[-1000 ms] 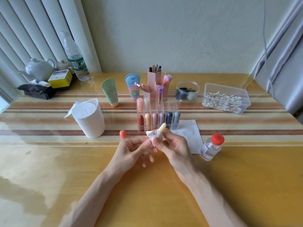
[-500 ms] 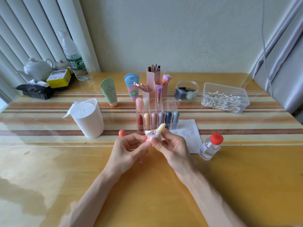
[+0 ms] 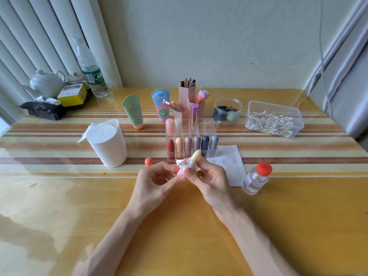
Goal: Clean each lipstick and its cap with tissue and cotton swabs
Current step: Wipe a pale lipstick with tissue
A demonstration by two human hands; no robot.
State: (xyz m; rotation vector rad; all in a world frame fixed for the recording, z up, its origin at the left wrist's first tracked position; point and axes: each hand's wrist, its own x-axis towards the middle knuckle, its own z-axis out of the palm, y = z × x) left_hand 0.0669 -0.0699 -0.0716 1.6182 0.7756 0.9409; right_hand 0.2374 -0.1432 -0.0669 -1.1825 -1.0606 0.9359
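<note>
An uncapped lipstick with a pale yellow bullet [image 3: 195, 154] and a pink base sits between both hands, in front of the clear organizer [image 3: 211, 154]. My left hand [image 3: 154, 183] pinches the pink base. My right hand [image 3: 209, 179] pinches a crumpled white tissue [image 3: 185, 164] wrapped round the lipstick below the bullet. The orange cap [image 3: 148, 161] stands on the table just left of my left hand. Several capped lipsticks stand in the organizer. A box of cotton swabs [image 3: 273, 120] sits far right.
A white tissue roll [image 3: 108, 143] stands at left. A flat tissue sheet [image 3: 229, 162] and a red-capped clear bottle [image 3: 256, 178] lie right of my hands. Two tubes, a pink brush holder [image 3: 188, 100] and a sponge jar [image 3: 227, 110] stand behind the organizer. A teapot and water bottle sit back left.
Both hands have stayed in place with the lipstick and tissue. The fingers have shifted slightly round the tissue.
</note>
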